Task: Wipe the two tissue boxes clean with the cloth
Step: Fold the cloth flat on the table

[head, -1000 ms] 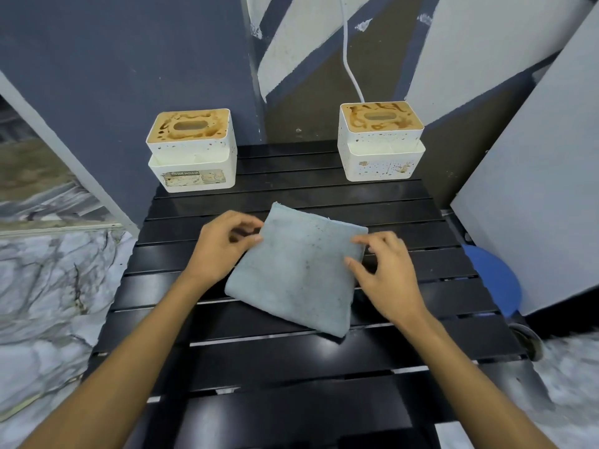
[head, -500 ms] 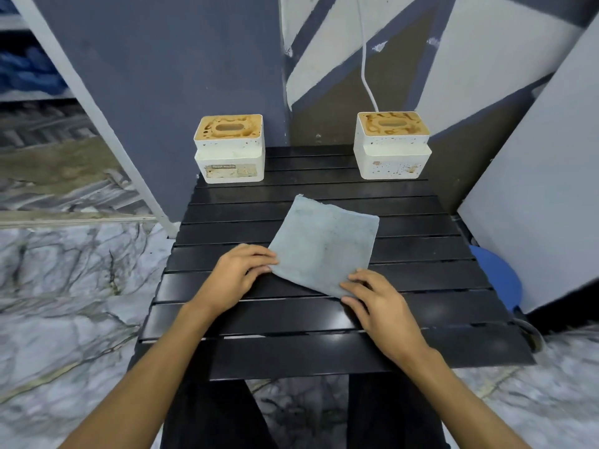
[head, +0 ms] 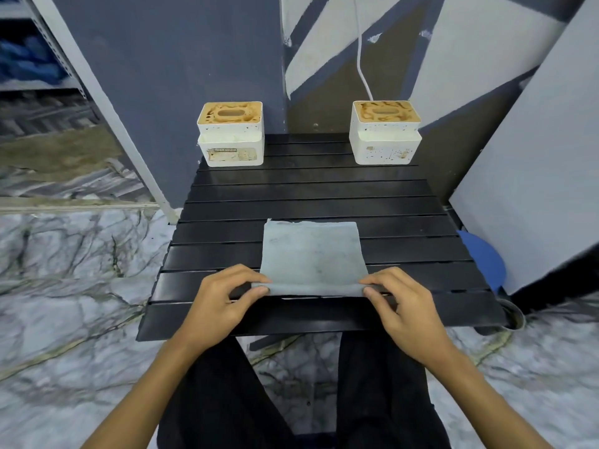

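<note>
Gripping the cloth (head: 311, 254) by its near edge, fingers (head: 256, 291) curled, left hand (head: 220, 303) at 7 o'clock, right hand (head: 405, 309) at 5. Beyond, untouched: left tissue box (head: 230, 137) at 11, right tissue box (head: 385, 134) at 1.

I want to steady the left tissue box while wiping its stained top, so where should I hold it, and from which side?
Probably hold the left tissue box by its wider lower section, left hand coming from its left side. It stands upright, the stepped base gives flat walls, and the brown-stained top is left free for the cloth.
</note>
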